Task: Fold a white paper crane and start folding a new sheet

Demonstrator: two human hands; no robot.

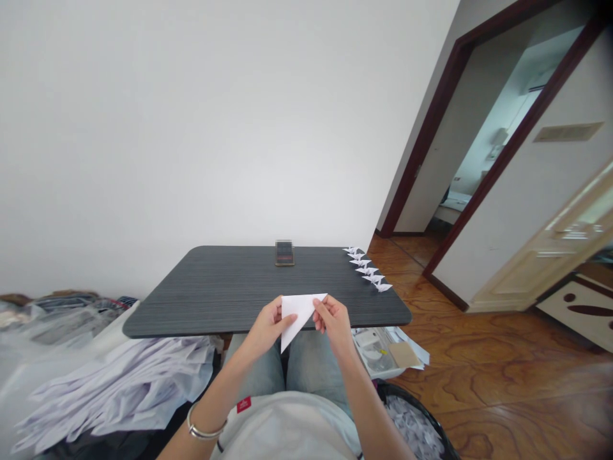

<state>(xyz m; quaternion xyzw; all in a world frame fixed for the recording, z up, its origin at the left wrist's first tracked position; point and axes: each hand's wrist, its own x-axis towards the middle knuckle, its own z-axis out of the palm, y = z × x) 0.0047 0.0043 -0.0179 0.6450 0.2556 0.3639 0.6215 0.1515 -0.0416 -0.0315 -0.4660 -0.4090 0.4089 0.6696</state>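
A white sheet of paper folded into a triangle (pixel 297 314) hangs in the air over the near edge of the dark table (pixel 230 287), point downward. My left hand (pixel 268 322) pinches its left side, thumb on the front. My right hand (pixel 331 318) pinches the upper right corner. Both hands are closed on the paper. A metal bangle (pixel 204 429) sits on my left wrist.
A row of several small white folded paper figures (pixel 368 269) lines the table's right edge. A phone (pixel 284 252) stands at the far edge. Loose white sheets (pixel 124 383) pile at lower left, a bin of paper scraps (pixel 416 427) at lower right. An open doorway (pixel 483 160) is to the right.
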